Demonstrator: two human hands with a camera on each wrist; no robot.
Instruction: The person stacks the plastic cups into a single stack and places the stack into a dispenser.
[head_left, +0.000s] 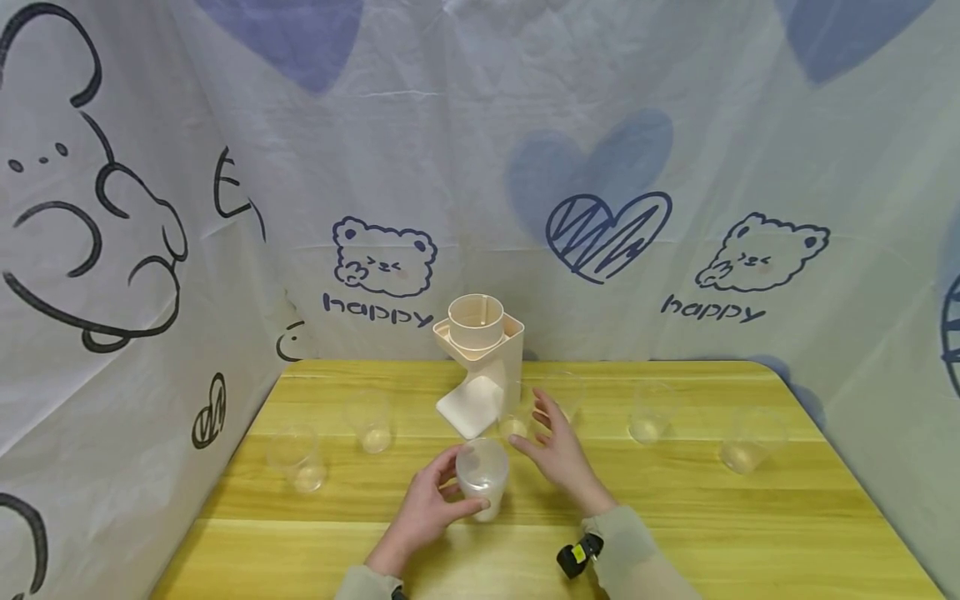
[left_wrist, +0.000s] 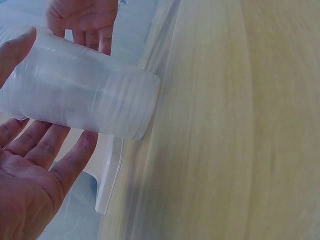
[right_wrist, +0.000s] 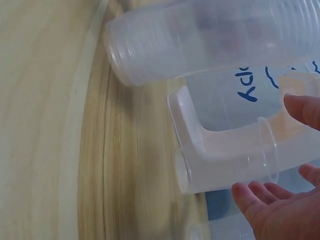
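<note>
A stack of clear plastic cups [head_left: 482,473] stands nearly upright in my left hand [head_left: 429,502]. Thumb and fingers wrap its sides in the left wrist view, where the nested walls of the stack [left_wrist: 85,85] show. My right hand [head_left: 561,454] is spread to the right of the stack and holds nothing. Beside its fingertips is a single clear cup [right_wrist: 227,162], mouth up on the table, their tips close to its rim in the right wrist view. Just behind is a cream cup holder [head_left: 512,367] with a round tube on top and a flat base.
More clear cups stand apart on the wooden table [head_left: 600,542]: two at the left, one [head_left: 307,477] nearest that edge, and several at the right, the farthest one [head_left: 742,454] near the right side. A printed cloth [head_left: 480,167] hangs behind the table.
</note>
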